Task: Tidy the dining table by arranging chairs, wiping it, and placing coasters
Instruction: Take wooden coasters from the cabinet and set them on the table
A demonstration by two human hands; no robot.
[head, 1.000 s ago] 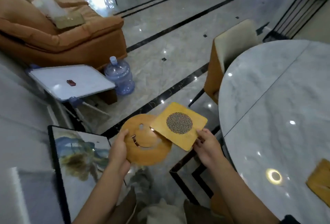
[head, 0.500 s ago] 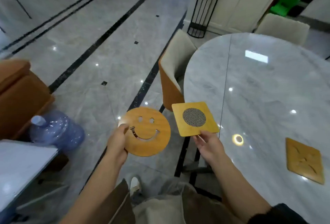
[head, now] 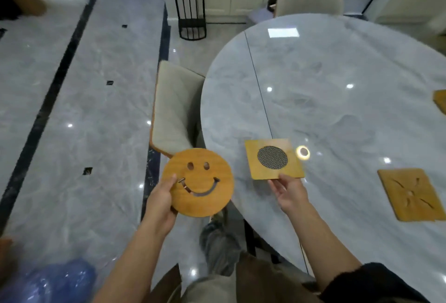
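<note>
Wooden coasters, placing step. The left hand (head: pixel 160 202) grips the round smiley coaster (head: pixel 200 184) by its rim, thumb on its face and fingers curled beneath, and holds it over the floor just off the bench (head: pixel 337 73) edge. The right hand (head: pixel 288 194) pinches the near edge of the square mesh coaster (head: pixel 274 159), which sits over the bench's near end; whether it touches the marble cannot be told. A carved square coaster (head: pixel 411 194) already lies flat on the bench to the right, and another coaster (head: pixel 440 101) shows at the frame edge. A grey chair (head: pixel 173 109) stands tucked against the bench. The likely next move is to lower the mesh coaster flat, well apart from the carved one, and let go, then bring the smiley coaster over the top. The only container is a blurred blue water bottle (head: pixel 48 283) on the floor; its contents cannot be told.
</note>
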